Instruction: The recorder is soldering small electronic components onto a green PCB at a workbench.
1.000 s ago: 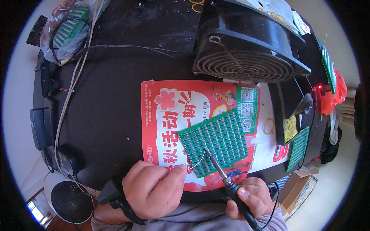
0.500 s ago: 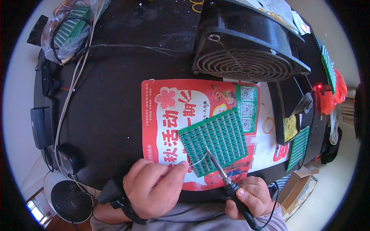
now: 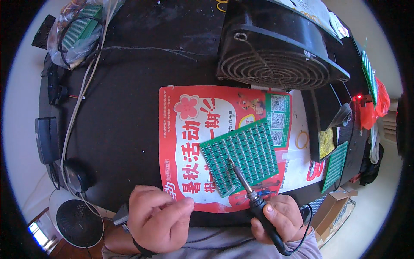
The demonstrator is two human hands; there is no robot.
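A green circuit board (image 3: 254,151) with rows of small parts lies tilted on a red and white printed sheet (image 3: 172,101). My right hand (image 3: 280,220) is closed round the black handle of a soldering iron (image 3: 244,179). The iron's tip rests at the board's left-middle part. To the left of the board, near the sheet's lower edge, my left hand (image 3: 161,218) keeps thumb and forefinger pinched. It held thin solder wire in the earlier frame; now the wire is too faint or hidden to make out.
A black fan with a wire guard (image 3: 276,71) stands beyond the board. Right of it are a black holder with a yellow sponge (image 3: 327,142) and another green board (image 3: 336,164). Cables (image 3: 82,103) run along the left, beside a black adapter (image 3: 46,140) and a bag of boards (image 3: 79,32).
My left hand has drawn back left and down, away from the board, and the wire no longer shows on it. The iron's tip has shifted slightly up and left.
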